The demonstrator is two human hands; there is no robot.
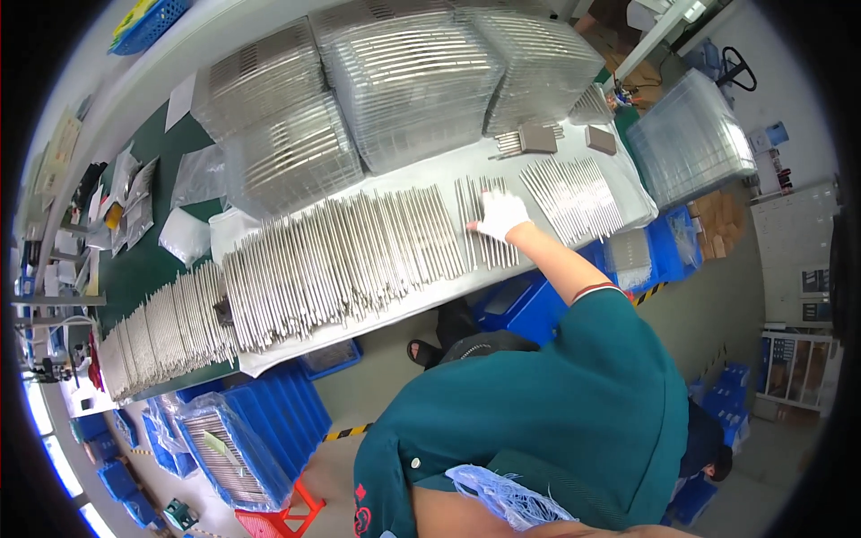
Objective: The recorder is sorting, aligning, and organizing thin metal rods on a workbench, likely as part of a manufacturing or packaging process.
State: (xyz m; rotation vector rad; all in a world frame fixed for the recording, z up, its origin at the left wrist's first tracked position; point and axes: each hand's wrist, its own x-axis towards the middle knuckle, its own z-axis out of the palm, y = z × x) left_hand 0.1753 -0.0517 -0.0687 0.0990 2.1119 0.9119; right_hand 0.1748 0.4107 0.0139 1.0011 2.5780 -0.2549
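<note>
At nine o'clock we see a bundle of thin silvery metal rods [161, 336] fanned along the edge of the dark green work mat [148, 269], with blue plastic crates [269, 421] just below it at seven o'clock. Moving toward the centre, a long dense row of the same thin metal rods [350, 251] lies side by side on the white table sheet [430, 175]. Above it, at eleven to twelve o'clock, stand stacks of clear plastic trays [359, 90] filled with more rods. Just right of centre, our white-gloved hand [500, 213] rests flat with fingers spread on a small batch of rods [489, 238], pressing on them rather than closed around any; from this view we cannot tell for certain whether it is our left or right hand, and no second hand shows. At one o'clock another fanned group of rods [574, 197] lies near, with two small brown blocks [538, 137] beyond it.
</note>
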